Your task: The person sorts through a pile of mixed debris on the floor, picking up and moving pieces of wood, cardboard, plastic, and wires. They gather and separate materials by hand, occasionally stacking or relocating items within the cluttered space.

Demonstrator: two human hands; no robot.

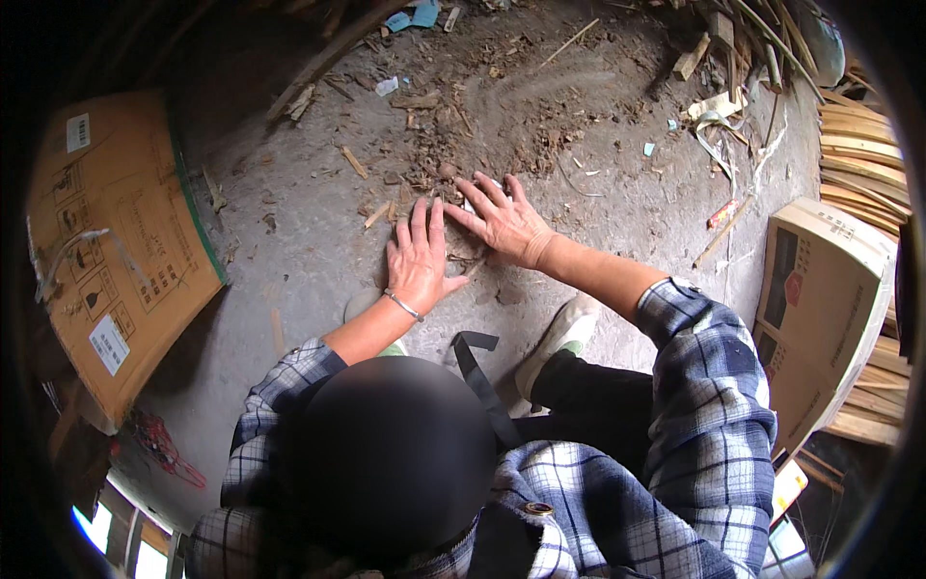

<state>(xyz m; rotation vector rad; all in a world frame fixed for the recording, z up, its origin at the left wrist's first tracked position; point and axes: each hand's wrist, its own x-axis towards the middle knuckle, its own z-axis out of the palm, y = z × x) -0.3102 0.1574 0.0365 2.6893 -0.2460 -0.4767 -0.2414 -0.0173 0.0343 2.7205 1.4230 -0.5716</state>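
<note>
Both of my hands are held palm down over a grey concrete floor (318, 253). My left hand (418, 264) has its fingers pointing away from me and its thumb out to the side; a metal bangle circles the wrist. My right hand (506, 219) is spread beside it, fingers slanting up to the left, near a small white scrap (469, 206) and the edge of the debris. Nothing shows in either hand, though the palms are hidden. Wood chips and dirt (441, 145) lie just beyond the fingertips. A black strap (481, 391) hangs in front of me.
A large cardboard box (137, 239) stands at the left, another carton (817, 304) at the right beside stacked wooden slats (861, 145). A long timber (325, 61) lies at the upper left. Wood offcuts (692, 56) and a pale plastic strap (716, 148) lie at the upper right.
</note>
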